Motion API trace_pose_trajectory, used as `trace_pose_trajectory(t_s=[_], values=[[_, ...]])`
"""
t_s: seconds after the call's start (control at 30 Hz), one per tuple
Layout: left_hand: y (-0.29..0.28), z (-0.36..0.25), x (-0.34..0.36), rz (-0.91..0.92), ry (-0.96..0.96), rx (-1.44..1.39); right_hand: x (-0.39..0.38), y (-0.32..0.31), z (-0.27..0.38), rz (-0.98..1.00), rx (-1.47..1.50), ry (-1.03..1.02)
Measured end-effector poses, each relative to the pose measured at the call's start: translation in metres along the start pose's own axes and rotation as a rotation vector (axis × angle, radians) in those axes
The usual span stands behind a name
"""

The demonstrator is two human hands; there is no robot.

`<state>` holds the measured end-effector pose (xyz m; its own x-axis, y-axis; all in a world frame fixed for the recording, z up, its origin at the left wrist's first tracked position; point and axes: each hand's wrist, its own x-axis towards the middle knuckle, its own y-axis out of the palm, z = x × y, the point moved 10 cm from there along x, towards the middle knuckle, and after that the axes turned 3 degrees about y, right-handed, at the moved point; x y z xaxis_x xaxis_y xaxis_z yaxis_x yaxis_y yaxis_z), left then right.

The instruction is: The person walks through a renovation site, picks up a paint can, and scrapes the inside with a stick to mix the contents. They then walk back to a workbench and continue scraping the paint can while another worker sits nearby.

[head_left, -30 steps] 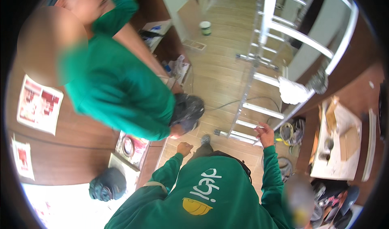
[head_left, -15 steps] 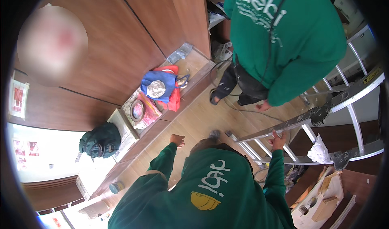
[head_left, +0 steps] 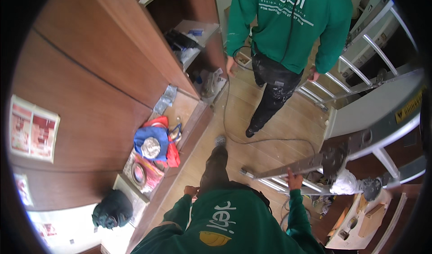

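Note:
My left hand [head_left: 191, 191] hangs beside my dark trousers, fingers curled in. I see nothing held in it, though the palm is hidden. On the right, my right hand [head_left: 294, 180] grips the side rail of a folding aluminium ladder [head_left: 308, 166], which lies slanting beside me. The ladder has large black hinges [head_left: 335, 162] smeared with pale dirt. Caught by the hinges is a crumpled white plastic bag [head_left: 344, 183]. One of my feet, in a grey sock or shoe [head_left: 220, 140], is stretched forward on the floor.
A co-worker in a green top [head_left: 288, 29] stands ahead, back to me. A dark cable [head_left: 270, 140] trails over the wood floor [head_left: 202, 164]. On the left ledge are a blue-and-red bag [head_left: 155, 139], a tape roll [head_left: 138, 174] and a dark backpack [head_left: 112, 209]. An open cabinet [head_left: 198, 33] stands ahead.
I have moved forward and the view has turned. My left hand has come back toward my thigh. My right hand stays on the ladder. The co-worker has moved farther ahead.

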<state>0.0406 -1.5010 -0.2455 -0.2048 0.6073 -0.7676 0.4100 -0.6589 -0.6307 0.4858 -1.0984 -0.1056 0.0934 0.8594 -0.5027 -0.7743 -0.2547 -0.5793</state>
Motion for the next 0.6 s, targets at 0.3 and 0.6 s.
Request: trace_pose_trajectory(t_s=[0.3,0.6], values=[[-0.112,0.037,0.159,0.147,0.374,-0.390,-0.030,0.010,-0.029,-0.274,0.381,0.261],[-0.212,0.091,0.207,0.211,-0.262,-1.025,-0.037,0.135,-0.060,0.261,0.164,0.905]])
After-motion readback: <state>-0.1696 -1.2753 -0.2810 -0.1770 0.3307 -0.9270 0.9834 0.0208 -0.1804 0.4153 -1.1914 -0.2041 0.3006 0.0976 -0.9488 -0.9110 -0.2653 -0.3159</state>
